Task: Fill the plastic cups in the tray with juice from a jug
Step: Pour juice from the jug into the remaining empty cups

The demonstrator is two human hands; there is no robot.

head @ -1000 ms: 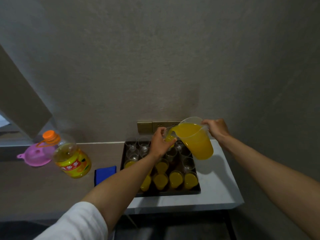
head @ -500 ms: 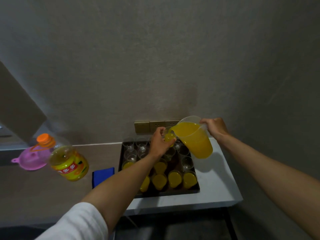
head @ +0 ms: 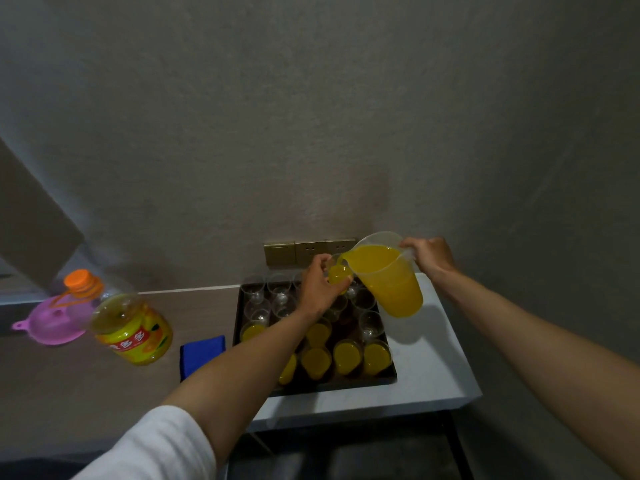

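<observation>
A dark tray [head: 346, 384] on the counter holds several clear plastic cups; the near ones are full of orange juice [head: 346, 355] and the far ones [head: 256, 292] are empty. My left hand [head: 318, 289] grips one cup [head: 337, 273] lifted above the tray's far side, with juice in it. My right hand [head: 429, 256] holds the handle of a clear jug [head: 391, 278] of orange juice, tilted left so its spout sits over the lifted cup.
A large juice bottle [head: 133, 330] with an orange cap stands left of the tray, a pink funnel [head: 52, 322] behind it. A folded blue cloth [head: 201, 353] lies beside the tray. Wall sockets [head: 308, 251] sit behind. The counter's edge [head: 460, 396] lies near right.
The jug stays tilted over the held cup and the juice in that cup has risen. Both hands keep their grip; the view has shifted slightly.
</observation>
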